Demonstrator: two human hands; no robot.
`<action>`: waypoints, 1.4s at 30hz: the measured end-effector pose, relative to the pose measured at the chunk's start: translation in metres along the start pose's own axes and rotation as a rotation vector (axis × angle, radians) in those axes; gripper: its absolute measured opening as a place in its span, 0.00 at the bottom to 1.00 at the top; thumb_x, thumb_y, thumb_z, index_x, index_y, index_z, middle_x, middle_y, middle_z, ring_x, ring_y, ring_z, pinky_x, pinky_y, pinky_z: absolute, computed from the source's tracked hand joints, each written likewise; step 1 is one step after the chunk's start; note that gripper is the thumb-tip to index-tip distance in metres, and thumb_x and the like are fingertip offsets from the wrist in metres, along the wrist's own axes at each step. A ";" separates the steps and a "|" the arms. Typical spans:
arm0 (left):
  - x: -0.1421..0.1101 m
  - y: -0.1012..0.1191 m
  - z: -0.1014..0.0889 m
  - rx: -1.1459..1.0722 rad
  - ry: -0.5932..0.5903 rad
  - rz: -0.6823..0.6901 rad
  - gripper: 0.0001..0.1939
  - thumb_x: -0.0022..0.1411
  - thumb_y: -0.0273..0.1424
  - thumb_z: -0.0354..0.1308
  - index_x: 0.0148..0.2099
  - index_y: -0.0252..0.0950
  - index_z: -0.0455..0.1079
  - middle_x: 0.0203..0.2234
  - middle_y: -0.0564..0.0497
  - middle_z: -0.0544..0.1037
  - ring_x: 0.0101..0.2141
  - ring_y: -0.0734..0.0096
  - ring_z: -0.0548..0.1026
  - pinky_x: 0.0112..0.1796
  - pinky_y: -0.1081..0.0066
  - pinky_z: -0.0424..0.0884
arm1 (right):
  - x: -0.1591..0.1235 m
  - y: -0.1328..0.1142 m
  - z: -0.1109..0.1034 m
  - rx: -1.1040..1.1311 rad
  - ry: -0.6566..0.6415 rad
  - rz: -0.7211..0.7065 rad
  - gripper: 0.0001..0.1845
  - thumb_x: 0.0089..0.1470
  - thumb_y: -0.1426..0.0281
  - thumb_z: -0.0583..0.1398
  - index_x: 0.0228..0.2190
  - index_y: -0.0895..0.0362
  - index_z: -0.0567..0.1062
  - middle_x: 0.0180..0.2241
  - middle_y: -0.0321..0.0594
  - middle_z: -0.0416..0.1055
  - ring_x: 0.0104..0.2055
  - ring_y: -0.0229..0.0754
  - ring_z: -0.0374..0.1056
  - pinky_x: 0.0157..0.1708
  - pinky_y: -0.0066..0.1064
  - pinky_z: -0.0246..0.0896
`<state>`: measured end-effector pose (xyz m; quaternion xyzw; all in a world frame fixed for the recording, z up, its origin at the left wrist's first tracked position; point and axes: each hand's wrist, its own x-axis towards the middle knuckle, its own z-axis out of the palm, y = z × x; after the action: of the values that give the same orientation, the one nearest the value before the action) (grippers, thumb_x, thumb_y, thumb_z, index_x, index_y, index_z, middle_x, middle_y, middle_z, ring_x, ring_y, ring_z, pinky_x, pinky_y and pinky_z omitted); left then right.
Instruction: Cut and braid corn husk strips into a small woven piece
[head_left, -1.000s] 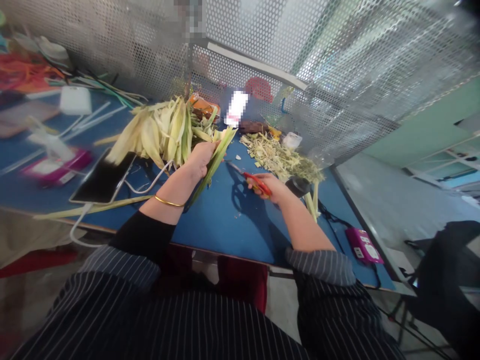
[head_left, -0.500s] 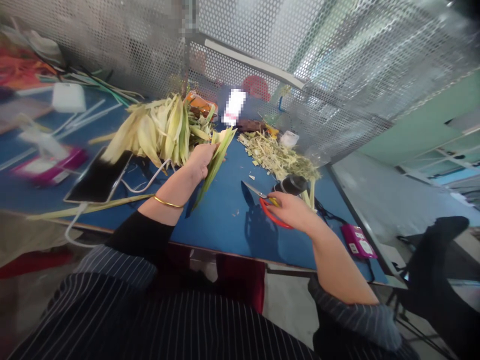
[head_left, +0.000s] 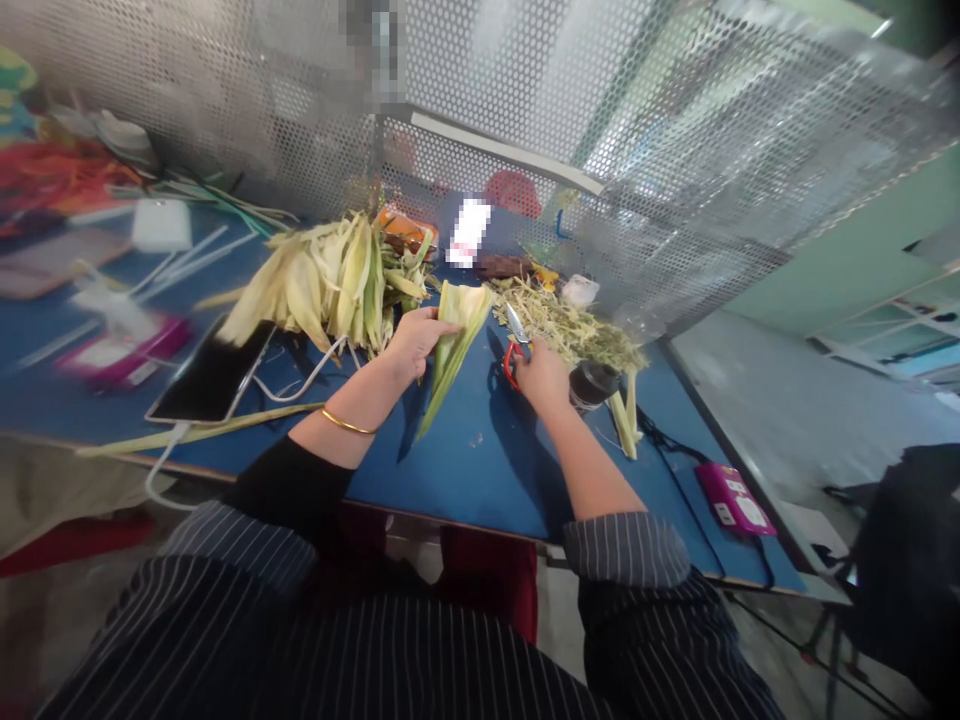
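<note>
My left hand (head_left: 415, 343) pinches a pale green corn husk (head_left: 459, 335) near its upper end, its narrow end slanting down over the blue table (head_left: 457, 470). To the right, my right hand (head_left: 543, 374) is closed round the red handles of a pair of scissors (head_left: 517, 325). The blades point up and away, a little apart from the husk. A heap of corn husks (head_left: 322, 275) lies left of my left hand. Small husk trimmings (head_left: 577, 320) are piled beyond the scissors. Beside my right wrist stands a dark cylindrical object (head_left: 593, 383).
A phone (head_left: 214, 372) with a white cable lies on the left, near a magenta packet (head_left: 124, 350). Another magenta packet (head_left: 735, 497) sits at the right edge. A perforated metal screen (head_left: 502, 90) rises behind the table.
My right hand has moved the scissors up and left, closer to the husk, and their blades now point more upward. My left hand has turned the husk so its broad face shows.
</note>
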<state>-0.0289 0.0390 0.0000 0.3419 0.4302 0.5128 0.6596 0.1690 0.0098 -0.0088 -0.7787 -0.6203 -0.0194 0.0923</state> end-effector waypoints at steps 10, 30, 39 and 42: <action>-0.008 -0.017 0.010 0.134 -0.017 0.255 0.14 0.42 0.22 0.62 0.36 0.32 0.70 0.27 0.52 0.77 0.28 0.72 0.74 0.32 0.72 0.71 | -0.019 0.009 -0.003 0.512 0.151 -0.174 0.23 0.58 0.55 0.51 0.43 0.59 0.74 0.46 0.52 0.72 0.52 0.51 0.65 0.50 0.41 0.58; -0.027 -0.025 0.028 0.173 -0.072 0.016 0.08 0.49 0.33 0.64 0.29 0.32 0.74 0.18 0.53 0.73 0.18 0.78 0.67 0.21 0.75 0.62 | -0.016 0.012 0.002 1.703 -0.232 0.123 0.17 0.35 0.62 0.70 0.28 0.58 0.75 0.25 0.36 0.75 0.21 0.34 0.67 0.17 0.25 0.60; -0.018 -0.020 0.017 0.313 0.065 0.152 0.11 0.48 0.36 0.65 0.29 0.33 0.75 0.18 0.55 0.72 0.18 0.80 0.64 0.22 0.76 0.59 | -0.019 0.013 -0.009 1.630 -0.149 0.101 0.13 0.39 0.62 0.67 0.23 0.58 0.72 0.21 0.33 0.70 0.19 0.30 0.64 0.14 0.21 0.54; -0.018 -0.020 0.017 0.372 0.094 0.249 0.12 0.48 0.37 0.65 0.29 0.32 0.75 0.18 0.56 0.72 0.19 0.81 0.62 0.23 0.76 0.59 | -0.019 0.012 -0.009 1.614 -0.145 0.119 0.12 0.40 0.63 0.67 0.24 0.58 0.72 0.20 0.33 0.70 0.19 0.31 0.65 0.14 0.21 0.55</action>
<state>-0.0080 0.0169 -0.0071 0.4837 0.5020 0.5177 0.4960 0.1772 -0.0130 -0.0038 -0.5030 -0.4051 0.4896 0.5858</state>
